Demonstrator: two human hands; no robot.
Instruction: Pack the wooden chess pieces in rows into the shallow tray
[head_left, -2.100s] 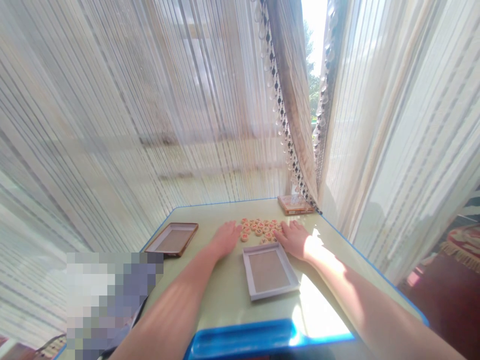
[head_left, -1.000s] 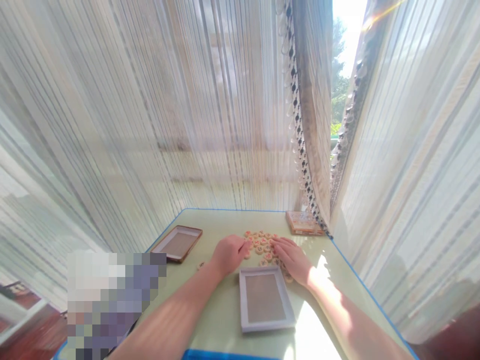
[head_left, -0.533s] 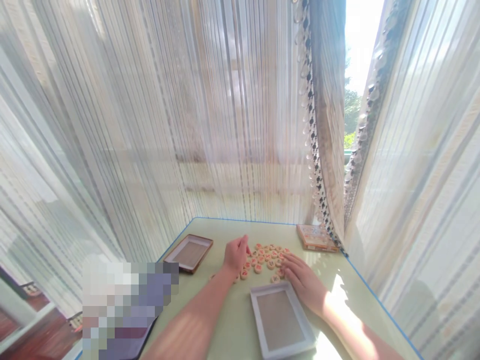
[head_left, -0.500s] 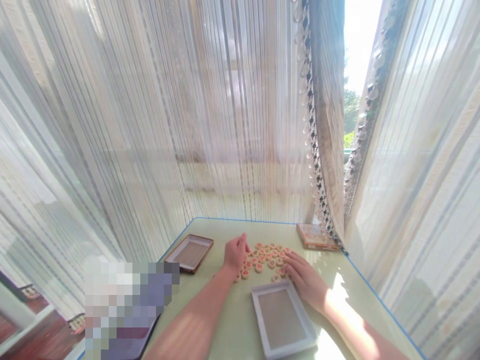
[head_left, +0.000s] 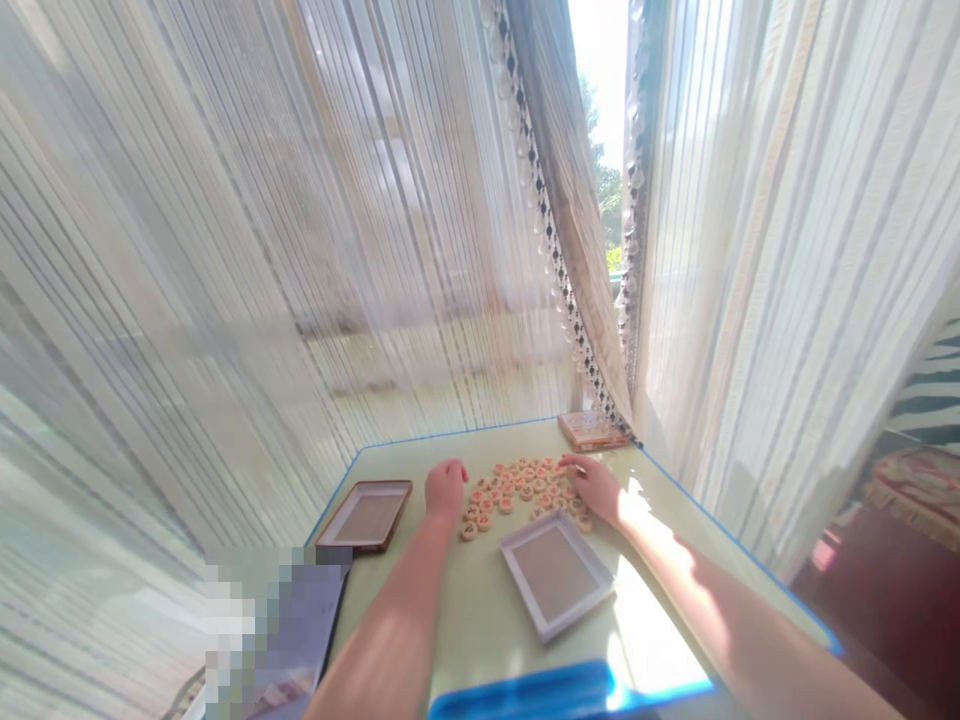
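Outdoors-bright sunlight is cast, as seen from the head camera, across a pale green table (head_left: 469,615) trimmed in blue, where dozens of round wooden pieces (head_left: 527,493) marked in red and dark characters are spread in a loose cluster. The cluster is flanked by two bare hands. At its left side the left hand (head_left: 445,488) is held with the fingers curled in; whether a piece is gripped inside cannot be told. On its right side the right hand (head_left: 595,484) is laid with the fingers loosely bent at the outermost pieces; whether any is grasped between them cannot be told either. Just in front of the pieces, between the forearms, a white-walled tray (head_left: 556,570) is set at an angle. Beyond the left forearm a brown-edged tray (head_left: 371,514) is placed, and by the far right corner a flat box (head_left: 591,430) is seen. The table is backed by striped curtains (head_left: 225,250), parted at a narrow gap where green foliage (head_left: 609,205) is shown
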